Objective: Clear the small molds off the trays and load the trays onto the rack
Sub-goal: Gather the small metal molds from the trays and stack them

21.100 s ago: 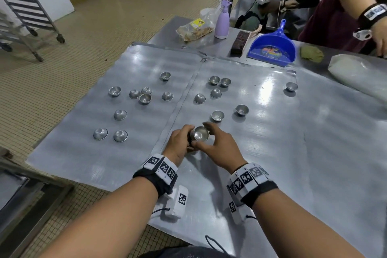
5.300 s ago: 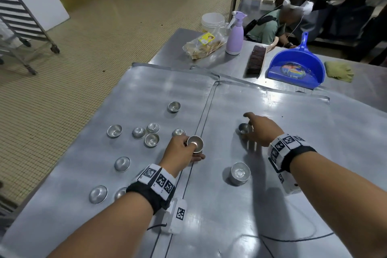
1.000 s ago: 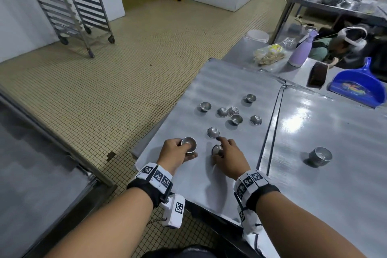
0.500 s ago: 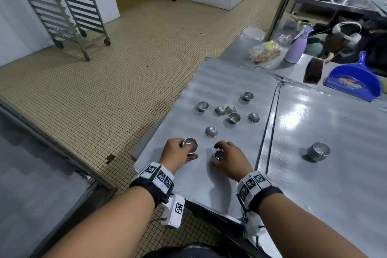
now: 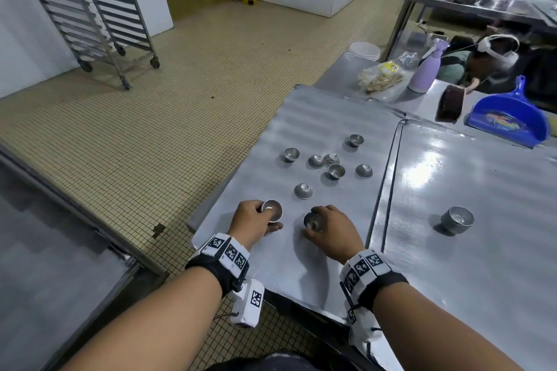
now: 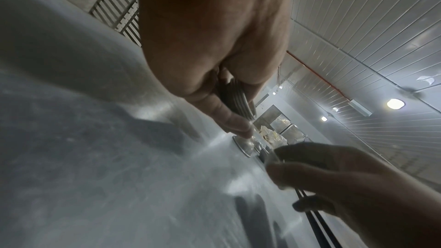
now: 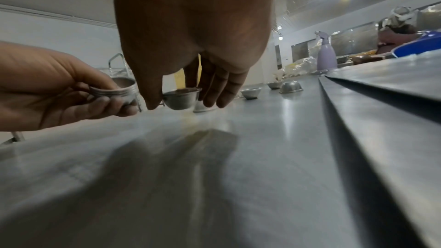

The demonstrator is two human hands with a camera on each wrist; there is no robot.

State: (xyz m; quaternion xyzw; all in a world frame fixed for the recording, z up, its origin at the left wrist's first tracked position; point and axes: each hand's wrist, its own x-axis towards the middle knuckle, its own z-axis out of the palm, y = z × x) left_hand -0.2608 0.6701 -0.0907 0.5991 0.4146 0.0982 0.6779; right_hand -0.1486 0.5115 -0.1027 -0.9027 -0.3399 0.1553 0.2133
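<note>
Two flat metal trays lie side by side: the left tray and the right tray. My left hand grips a nested stack of small metal molds just above the left tray's near edge. Beside it my right hand pinches a single mold lifted slightly off the tray. Several loose molds lie farther out on the left tray, some upside down. A second stack of molds stands on the right tray.
A wheeled tray rack stands across the tiled floor at far left. Behind the trays are a blue dustpan, a brush, a purple spray bottle and a bag of food. A seated person is beyond.
My right hand has picked a mold off the left tray and turned it upright in its fingertips, drawing it nearer. The left hand keeps holding its stack in place.
</note>
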